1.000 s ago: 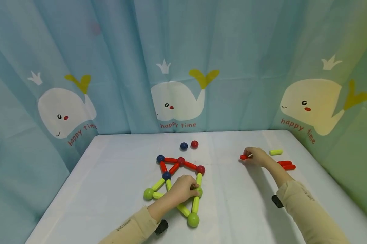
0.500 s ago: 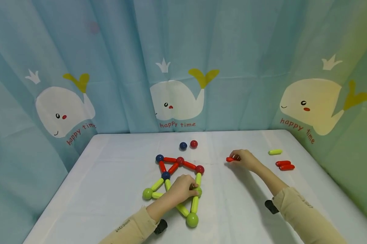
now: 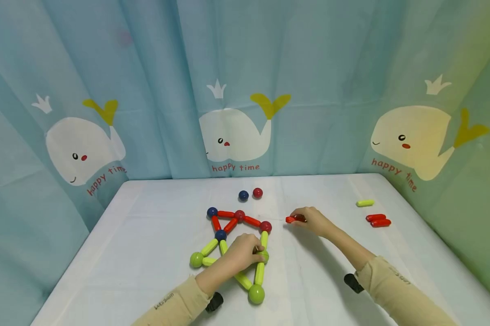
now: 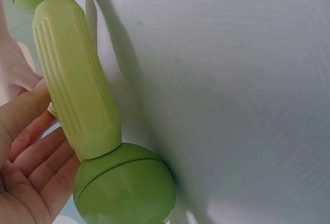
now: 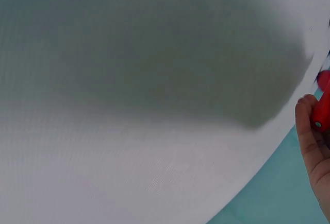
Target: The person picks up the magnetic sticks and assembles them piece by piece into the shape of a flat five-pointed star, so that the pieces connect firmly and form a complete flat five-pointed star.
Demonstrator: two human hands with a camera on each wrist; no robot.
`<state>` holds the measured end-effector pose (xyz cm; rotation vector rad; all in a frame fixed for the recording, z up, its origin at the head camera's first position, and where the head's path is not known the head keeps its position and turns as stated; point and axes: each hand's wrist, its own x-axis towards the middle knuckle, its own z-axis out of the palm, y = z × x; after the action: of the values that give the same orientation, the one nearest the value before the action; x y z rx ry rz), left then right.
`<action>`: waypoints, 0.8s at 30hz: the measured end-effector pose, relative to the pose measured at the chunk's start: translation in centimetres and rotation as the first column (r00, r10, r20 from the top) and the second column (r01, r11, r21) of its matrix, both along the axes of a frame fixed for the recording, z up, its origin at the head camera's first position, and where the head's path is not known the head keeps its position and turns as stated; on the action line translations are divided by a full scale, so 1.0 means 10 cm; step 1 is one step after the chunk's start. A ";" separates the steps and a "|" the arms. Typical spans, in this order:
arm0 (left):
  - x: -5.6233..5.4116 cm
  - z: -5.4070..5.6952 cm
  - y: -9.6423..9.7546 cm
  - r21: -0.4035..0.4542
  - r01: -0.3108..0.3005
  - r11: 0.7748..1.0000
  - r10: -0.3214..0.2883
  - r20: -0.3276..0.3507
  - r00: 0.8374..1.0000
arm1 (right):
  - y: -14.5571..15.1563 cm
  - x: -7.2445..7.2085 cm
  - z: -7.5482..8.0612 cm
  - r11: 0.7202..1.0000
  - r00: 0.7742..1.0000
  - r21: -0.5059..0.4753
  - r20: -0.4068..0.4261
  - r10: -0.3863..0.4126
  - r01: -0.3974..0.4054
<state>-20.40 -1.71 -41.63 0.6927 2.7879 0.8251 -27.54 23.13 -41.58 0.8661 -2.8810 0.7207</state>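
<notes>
Magnetic rods and balls form a flat frame on the table, with red rods (image 3: 252,221) at the back and yellow-green rods (image 3: 259,274) in front. My left hand (image 3: 241,252) pinches the green ball (image 3: 264,256) on the frame's right side, partly covering the rods beneath. In the left wrist view, its fingers (image 4: 49,157) reach behind a yellow-green rod (image 4: 77,80) that joins a large green ball (image 4: 126,188). To the right of the frame, my right hand (image 3: 315,222) holds a red magnetic rod (image 3: 290,219) between thumb and fingers; the right wrist view shows its end.
A loose blue ball (image 3: 243,195) and red ball (image 3: 257,193) sit behind the frame. Two red rods (image 3: 378,220) and a yellow-green rod (image 3: 365,203) lie at the right of the white table (image 3: 147,235). A whale-print curtain (image 3: 155,113) borders it.
My right hand has carried the red rod leftward, away from the two red rods and closer to the frame. The left hand has stayed at the green ball.
</notes>
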 end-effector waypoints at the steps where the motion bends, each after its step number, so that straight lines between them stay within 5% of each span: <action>1: 0.00 0.00 0.00 0.002 0.000 1.000 0.000 -0.001 1.000 | -0.03 0.01 0.00 1.000 1.000 0.002 0.004 0.005 -0.005; 24: -0.01 0.00 -0.01 0.020 -0.009 1.000 0.009 0.018 1.000 | -0.39 0.08 -0.01 0.997 0.995 -0.006 0.069 0.078 -0.078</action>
<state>-20.47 -1.82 -41.62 0.6727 2.7725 0.8585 -26.75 19.21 -41.73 0.9772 -2.9192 0.7765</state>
